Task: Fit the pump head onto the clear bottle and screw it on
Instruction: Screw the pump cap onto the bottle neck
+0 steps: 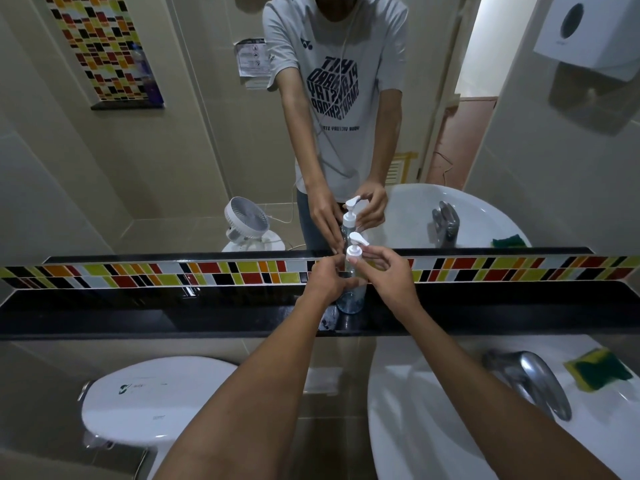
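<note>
A clear bottle [350,299] stands upright on the black stone ledge [173,317] in front of the mirror. The white pump head [356,244] sits on its neck, nozzle pointing right. My left hand [327,277] wraps around the bottle's body from the left. My right hand [388,268] pinches the white collar of the pump head with thumb and fingertips. The bottle's middle is hidden behind my fingers. The mirror shows the same grip from the other side.
A white basin [433,427] with a chrome tap [533,379] and a green-yellow sponge [599,372] lies at lower right. A white toilet lid [149,400] is at lower left. A coloured tile strip [138,273] runs behind the ledge. The mirror reflects a person and a fan.
</note>
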`<move>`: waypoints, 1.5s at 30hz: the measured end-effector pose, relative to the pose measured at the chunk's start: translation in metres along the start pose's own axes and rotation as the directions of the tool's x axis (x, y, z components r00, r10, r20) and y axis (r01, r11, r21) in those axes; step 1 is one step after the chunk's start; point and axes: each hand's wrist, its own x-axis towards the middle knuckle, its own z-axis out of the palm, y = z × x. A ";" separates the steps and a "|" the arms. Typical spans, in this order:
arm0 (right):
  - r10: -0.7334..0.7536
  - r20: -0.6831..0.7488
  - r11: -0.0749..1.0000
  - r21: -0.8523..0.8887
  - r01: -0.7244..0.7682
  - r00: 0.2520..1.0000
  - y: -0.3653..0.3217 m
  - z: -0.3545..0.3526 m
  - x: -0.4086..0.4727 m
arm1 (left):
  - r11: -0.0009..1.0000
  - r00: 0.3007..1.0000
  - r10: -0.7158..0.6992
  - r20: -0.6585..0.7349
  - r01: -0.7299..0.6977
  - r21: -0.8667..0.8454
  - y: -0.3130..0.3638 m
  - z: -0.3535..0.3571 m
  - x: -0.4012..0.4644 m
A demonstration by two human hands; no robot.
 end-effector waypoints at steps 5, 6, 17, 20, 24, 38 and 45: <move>0.007 0.166 1.000 -0.020 -0.004 0.986 -0.009 0.004 0.006 | 0.998 1.000 0.031 -0.006 -0.030 0.050 0.000 -0.001 0.001; 0.004 0.181 1.000 -0.030 0.002 0.983 -0.011 0.006 0.005 | 0.998 0.999 0.034 -0.008 -0.034 0.056 -0.001 -0.001 0.001; -0.009 0.132 0.999 -0.048 0.016 0.991 -0.006 -0.002 0.006 | 1.000 1.000 0.019 -0.014 -0.019 0.011 -0.005 0.001 0.006; -0.026 0.176 0.996 -0.083 0.041 0.984 -0.010 0.005 0.010 | 0.999 0.999 0.032 -0.027 -0.031 0.034 -0.006 0.000 0.006; 0.008 0.040 0.999 -0.031 -0.007 0.999 -0.003 0.003 0.005 | 1.000 0.999 0.011 -0.033 -0.011 0.003 -0.007 0.002 0.006; -0.007 0.013 0.984 -0.175 0.009 1.000 -0.003 0.010 0.023 | 1.000 0.998 0.025 -0.063 -0.024 0.019 -0.010 0.003 0.011; 0.006 -0.053 0.987 -0.161 -0.015 0.999 -0.004 0.015 0.021 | 0.999 0.996 0.010 -0.084 -0.007 0.041 -0.013 0.003 0.012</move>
